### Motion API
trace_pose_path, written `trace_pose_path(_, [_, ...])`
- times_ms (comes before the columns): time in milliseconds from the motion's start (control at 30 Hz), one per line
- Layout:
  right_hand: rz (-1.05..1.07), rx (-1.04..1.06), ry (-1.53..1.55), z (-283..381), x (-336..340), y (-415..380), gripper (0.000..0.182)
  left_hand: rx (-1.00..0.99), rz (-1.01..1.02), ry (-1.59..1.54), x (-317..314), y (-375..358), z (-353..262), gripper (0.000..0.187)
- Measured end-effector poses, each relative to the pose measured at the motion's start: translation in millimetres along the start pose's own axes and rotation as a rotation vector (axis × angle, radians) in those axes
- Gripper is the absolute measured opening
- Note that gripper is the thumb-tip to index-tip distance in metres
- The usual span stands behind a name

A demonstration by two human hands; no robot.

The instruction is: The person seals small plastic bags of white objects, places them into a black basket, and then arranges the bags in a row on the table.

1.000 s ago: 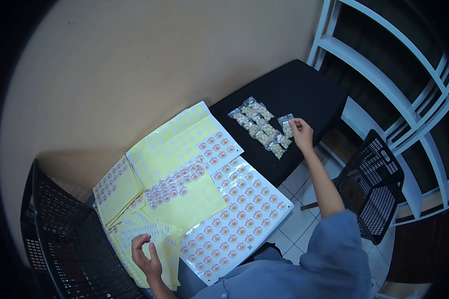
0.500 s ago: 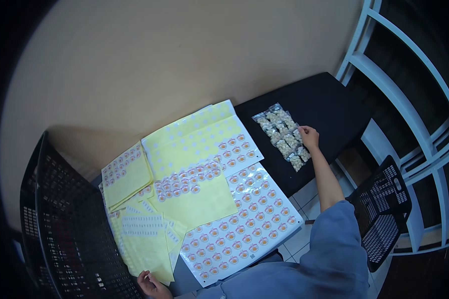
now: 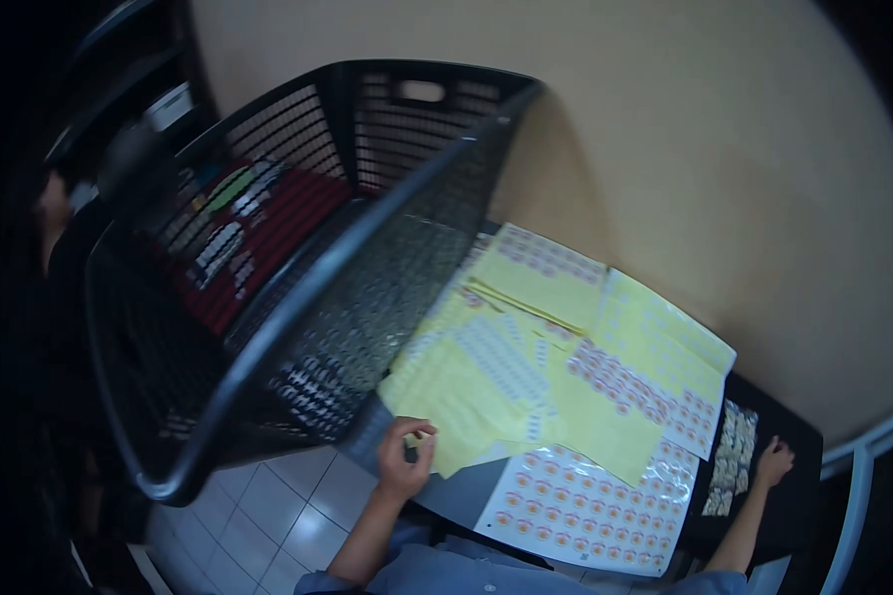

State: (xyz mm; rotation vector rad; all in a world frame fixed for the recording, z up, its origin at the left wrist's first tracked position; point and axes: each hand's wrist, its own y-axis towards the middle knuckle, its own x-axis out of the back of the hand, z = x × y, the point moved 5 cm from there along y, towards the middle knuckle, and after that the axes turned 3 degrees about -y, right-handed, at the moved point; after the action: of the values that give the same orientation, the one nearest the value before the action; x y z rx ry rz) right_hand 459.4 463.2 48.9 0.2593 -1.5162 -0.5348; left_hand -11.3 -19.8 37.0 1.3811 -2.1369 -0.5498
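Small clear packets (image 3: 732,458) filled with pale pieces lie in a tight cluster on the black table (image 3: 799,446) at the far right of the view. The right hand (image 3: 774,462) rests just beside them, fingers spread flat against the dark surface and touching the cluster's right edge; it grips nothing. At the near edge of the paper spread, the left hand (image 3: 405,461) has its fingers curled in over the corner of a yellow sheet (image 3: 461,397), thumb and fingertips drawn together as in a pinch, though whether it actually holds the paper is too small to tell. That sheet carries rows of small white labels (image 3: 501,362). Around it lie more yellow backing sheets, some dotted with round orange-and-white stickers (image 3: 620,382), and a large white sticker sheet (image 3: 585,506) sits nearest the person, between the 2 hands. A tall black mesh basket (image 3: 298,268) stands to the left of the papers, with a red item (image 3: 258,238) inside it. Behind everything rises a tan wall (image 3: 714,149), and pale floor tiles (image 3: 268,516) show below the basket.
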Motion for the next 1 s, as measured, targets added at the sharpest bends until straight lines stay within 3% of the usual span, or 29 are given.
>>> trace_pose_path(100, [-0.316,0.256,0.206,78.0,59.6,31.9,0.027,-0.058,-0.026,-0.073,9.3,-7.5,-2.3,0.025])
trace_pose_path(167, [-0.411,0.478,0.486,153.3,126.2,25.9,0.026,-0.058,0.067,-0.255,19.0,-12.4,-5.5,0.026])
trace_pose_path(200, [-0.411,0.586,0.594,197.8,169.5,9.7,0.025,-0.068,0.062,-0.247,30.3,-12.1,-8.5,0.026])
trace_pose_path(233, [-0.237,0.539,0.777,240.7,211.1,-12.7,0.024,-0.078,0.146,-0.219,38.9,-12.0,-13.4,0.023])
trace_pose_path(267, [-0.296,0.656,0.864,280.8,252.6,-38.0,0.019,-0.085,0.229,-0.190,46.8,-12.6,-15.7,0.019])
trace_pose_path(300, [-0.360,0.783,0.891,316.3,294.2,-64.9,0.018,-0.089,0.224,-0.182,57.9,-14.9,-14.4,0.019])
trace_pose_path(400, [-0.466,1.146,0.982,398.9,410.9,-160.0,0.019,0.019,0.508,-0.103,80.2,-29.0,-7.2,0.021])
trace_pose_path(533, [-0.476,1.715,0.923,479.4,510.2,-271.0,0.015,0.131,0.528,-0.098,123.2,-32.5,4.5,0.025])
trace_pose_path(600, [-0.566,1.903,0.706,513.3,539.6,-325.5,0.012,0.203,0.543,-0.088,143.6,-45.4,24.2,0.028])
trace_pose_path(667, [-0.559,2.075,0.572,549.3,552.3,-371.6,0.019,0.254,0.569,-0.059,169.5,-42.3,41.3,0.032])
trace_pose_path(733, [-0.321,2.144,0.176,594.7,553.3,-414.5,0.020,0.295,0.590,-0.039,188.2,-34.6,57.7,0.035])
trace_pose_path(800, [-0.326,2.118,-0.284,633.5,543.3,-453.1,0.023,0.331,0.595,-0.027,201.0,-21.1,73.5,0.039])
trace_pose_path(933, [-0.110,2.207,-0.331,686.3,474.1,-511.8,0.026,0.516,0.639,-0.132,218.3,-12.4,89.0,0.042])
trace_pose_path(1000, [0.102,2.280,-0.524,695.5,402.2,-537.9,0.039,0.554,0.606,-0.068,219.3,-20.0,97.1,0.041])
